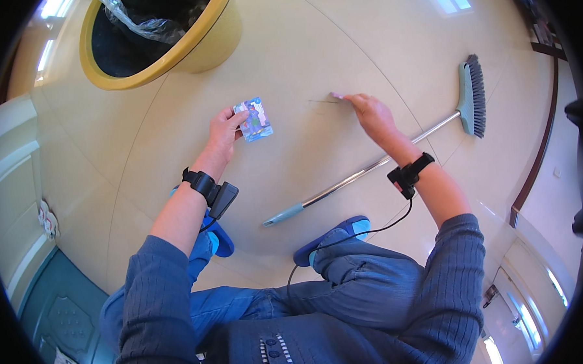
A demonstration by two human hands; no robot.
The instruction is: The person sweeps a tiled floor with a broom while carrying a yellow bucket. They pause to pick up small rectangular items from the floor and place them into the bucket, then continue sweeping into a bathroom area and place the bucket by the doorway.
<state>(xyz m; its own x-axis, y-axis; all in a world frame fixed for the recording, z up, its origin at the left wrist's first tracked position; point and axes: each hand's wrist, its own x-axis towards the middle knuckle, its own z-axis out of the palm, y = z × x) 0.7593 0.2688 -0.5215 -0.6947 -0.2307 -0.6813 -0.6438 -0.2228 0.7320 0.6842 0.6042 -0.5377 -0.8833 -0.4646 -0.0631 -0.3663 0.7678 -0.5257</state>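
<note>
My left hand [224, 129] grips a colourful printed card [254, 119] by its left side, thumb on top. Blue and purple artwork covers the card's upper face. To the right, my right hand [372, 116] pinches a small pink-purple piece [336, 96], seen almost edge-on, so its exact kind cannot be told. A thin dark line [323, 101] shows on the floor tiles beside that piece; I cannot tell whether it is a hair or a mark. Below my right forearm lies a broom with a metal handle [355, 179].
A yellow bin [207, 44] with a dark interior and clear plastic film [140, 25] stands at the upper left. The broom's bristle head [472, 96] lies at the right. A black cable [362, 231] hangs from my right wrist strap. Blue slippers [330, 239] are on my feet.
</note>
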